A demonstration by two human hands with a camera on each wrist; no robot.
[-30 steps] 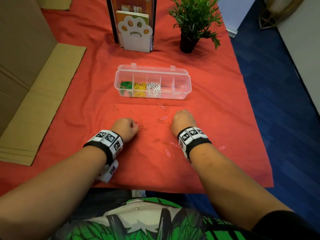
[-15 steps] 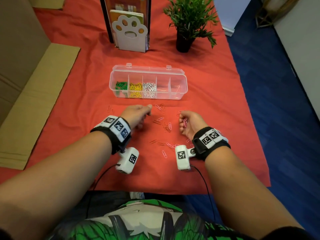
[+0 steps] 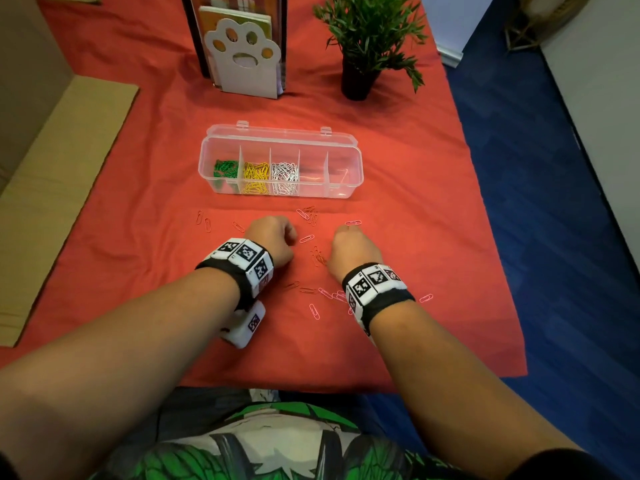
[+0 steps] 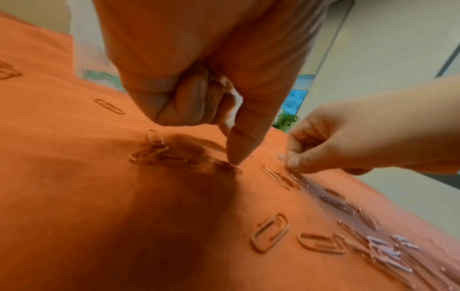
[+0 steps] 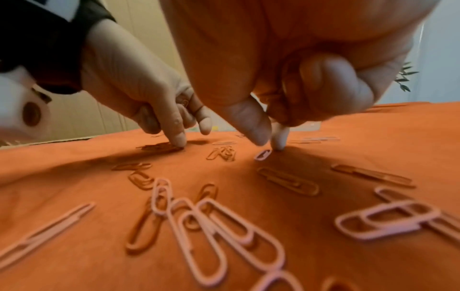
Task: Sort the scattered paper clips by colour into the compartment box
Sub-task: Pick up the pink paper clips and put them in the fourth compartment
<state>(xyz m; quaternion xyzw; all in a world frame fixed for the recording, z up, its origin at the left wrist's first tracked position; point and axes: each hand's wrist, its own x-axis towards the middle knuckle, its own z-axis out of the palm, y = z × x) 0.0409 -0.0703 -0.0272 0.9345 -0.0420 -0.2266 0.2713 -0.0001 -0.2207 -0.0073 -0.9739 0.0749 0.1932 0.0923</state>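
Note:
The clear compartment box (image 3: 349, 157) stands open mid-cloth, with green (image 3: 225, 168), yellow (image 3: 256, 174) and white clips (image 3: 285, 176) in its three left compartments. Orange and pink paper clips (image 3: 313, 310) lie scattered in front of it. My left hand (image 3: 273, 237) (image 4: 199, 106) has curled fingers with a clip showing between them, and its thumb presses an orange clip (image 4: 230, 167). My right hand (image 3: 349, 244) (image 5: 268, 128) grips clips in its curled fingers, while its thumb and forefinger touch a pink clip (image 5: 262, 154).
A paw-shaped white holder (image 3: 242, 53) and a potted plant (image 3: 363, 39) stand behind the box. Flat cardboard (image 3: 52, 168) lies along the left. The red cloth (image 3: 433, 202) ends at the right over blue floor (image 3: 554, 237).
My left hand has curled its fingers and come down onto the cloth. My right hand has turned palm down and reached forward to a pink clip.

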